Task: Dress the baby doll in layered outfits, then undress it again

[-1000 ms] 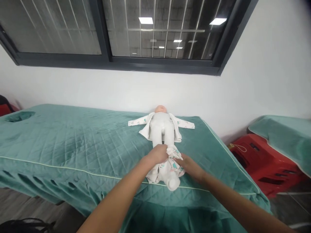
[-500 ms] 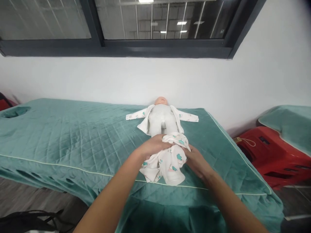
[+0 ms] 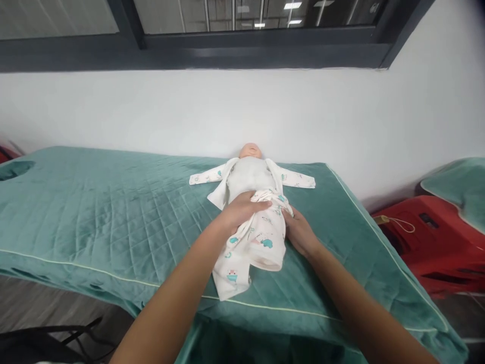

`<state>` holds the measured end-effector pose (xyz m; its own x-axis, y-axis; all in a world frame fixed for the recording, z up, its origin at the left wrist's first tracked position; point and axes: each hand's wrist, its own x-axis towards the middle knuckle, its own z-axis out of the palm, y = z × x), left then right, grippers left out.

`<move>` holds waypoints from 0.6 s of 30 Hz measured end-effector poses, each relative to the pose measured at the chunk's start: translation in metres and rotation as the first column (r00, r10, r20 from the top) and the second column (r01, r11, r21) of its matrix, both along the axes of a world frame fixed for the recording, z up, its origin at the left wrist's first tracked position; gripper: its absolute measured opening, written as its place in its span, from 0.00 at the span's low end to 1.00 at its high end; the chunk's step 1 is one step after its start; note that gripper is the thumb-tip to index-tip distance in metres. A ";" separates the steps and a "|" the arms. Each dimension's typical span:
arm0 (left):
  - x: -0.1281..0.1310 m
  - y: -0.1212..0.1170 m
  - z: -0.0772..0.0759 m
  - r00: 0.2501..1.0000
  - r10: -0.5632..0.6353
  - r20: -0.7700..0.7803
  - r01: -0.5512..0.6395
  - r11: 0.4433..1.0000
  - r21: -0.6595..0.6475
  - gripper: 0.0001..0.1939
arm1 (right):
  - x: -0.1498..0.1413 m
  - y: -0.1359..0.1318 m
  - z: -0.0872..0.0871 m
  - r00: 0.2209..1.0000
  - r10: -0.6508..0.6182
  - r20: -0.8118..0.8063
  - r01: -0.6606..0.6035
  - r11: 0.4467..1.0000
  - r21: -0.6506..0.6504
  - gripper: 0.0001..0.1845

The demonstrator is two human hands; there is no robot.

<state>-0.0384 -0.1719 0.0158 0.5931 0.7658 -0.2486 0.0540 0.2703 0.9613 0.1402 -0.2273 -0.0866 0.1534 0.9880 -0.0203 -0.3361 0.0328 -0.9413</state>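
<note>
A baby doll (image 3: 250, 173) lies on its back on a teal quilted bed (image 3: 113, 212), head toward the white wall. It wears an open white printed top with the sleeves spread out sideways. White printed trousers (image 3: 254, 241) cover its legs up to about the waist. My left hand (image 3: 240, 209) grips the trousers' waistband on the doll's left side of the picture. My right hand (image 3: 299, 231) holds the waistband on the other side. One trouser leg hangs limp toward the bed's near edge.
A red plastic object (image 3: 428, 237) sits on the floor at the right, beside another teal-covered bed (image 3: 458, 187). A face hole (image 3: 13, 169) is at the bed's far left. A dark-framed window (image 3: 212, 35) runs above the wall.
Both hands have slid the trousers from the doll's feet up its legs toward the waist. The camera has tilted down and moved closer.
</note>
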 end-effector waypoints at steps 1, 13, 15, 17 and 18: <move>0.003 0.004 0.000 1.000 0.017 -0.025 -0.016 0.998 0.062 0.26 | -0.001 0.006 0.000 0.999 -0.032 0.005 0.032 0.999 0.012 0.27; 0.026 0.019 -0.003 0.903 0.273 -0.332 -0.012 0.789 0.614 0.09 | -0.010 0.063 0.008 0.864 -0.421 0.277 0.430 0.902 0.030 0.24; 0.025 0.017 -0.007 0.920 0.250 -0.303 -0.013 0.790 0.613 0.10 | -0.004 0.073 0.005 0.828 -0.443 0.343 0.457 0.888 0.045 0.23; 0.024 0.019 -0.010 0.933 0.248 -0.263 -0.036 0.788 0.615 0.10 | 0.001 0.082 0.001 0.787 -0.487 0.379 0.492 0.866 0.091 0.23; 0.025 0.022 -0.011 0.936 0.254 -0.245 -0.051 0.785 0.618 0.10 | 0.003 0.085 0.000 0.777 -0.504 0.378 0.502 0.858 0.112 0.22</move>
